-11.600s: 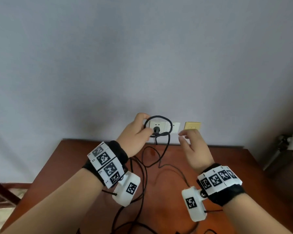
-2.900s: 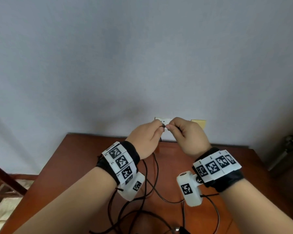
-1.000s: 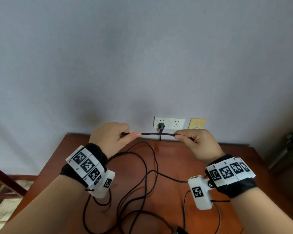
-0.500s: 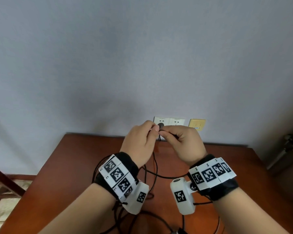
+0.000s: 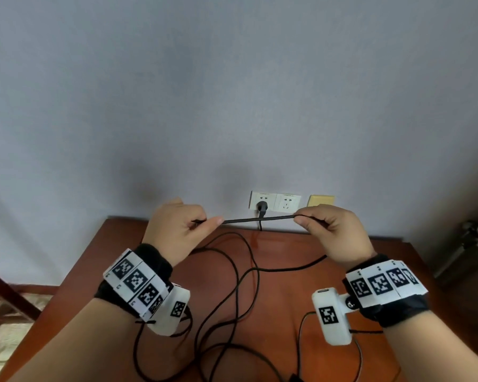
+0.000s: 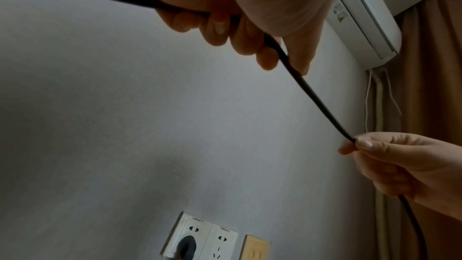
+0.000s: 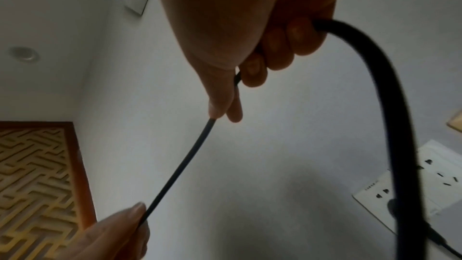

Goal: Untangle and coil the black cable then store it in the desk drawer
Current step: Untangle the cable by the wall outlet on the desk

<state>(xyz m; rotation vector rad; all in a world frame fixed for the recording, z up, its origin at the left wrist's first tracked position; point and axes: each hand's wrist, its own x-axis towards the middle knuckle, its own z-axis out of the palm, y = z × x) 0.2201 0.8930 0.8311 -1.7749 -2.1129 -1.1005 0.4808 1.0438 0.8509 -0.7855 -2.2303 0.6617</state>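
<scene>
A thin black cable [image 5: 257, 218] is stretched taut and level between my two hands, above the far edge of the brown desk [image 5: 282, 293]. My left hand [image 5: 182, 227] pinches it between thumb and curled fingers, also plain in the left wrist view as the cable [image 6: 322, 104] runs through the left hand [image 6: 240, 27]. My right hand [image 5: 329, 232] grips the other end of the stretch; the cable [image 7: 180, 169] leaves the right hand [image 7: 250, 46] there. The rest lies in loose tangled loops [image 5: 232, 299] on the desk. No drawer is in view.
A black plug [image 5: 262, 207] sits in the left of two white wall sockets [image 5: 287, 202], with a yellow plate [image 5: 321, 201] beside them. A wooden chair part [image 5: 9, 288] shows at the left. An air conditioner [image 6: 367, 13] and curtain [image 6: 430, 86] appear in the left wrist view.
Half a second ago my hands were close together at the socket; they have moved apart, left hand going left and right hand right, pulling a length of cable straight between them.
</scene>
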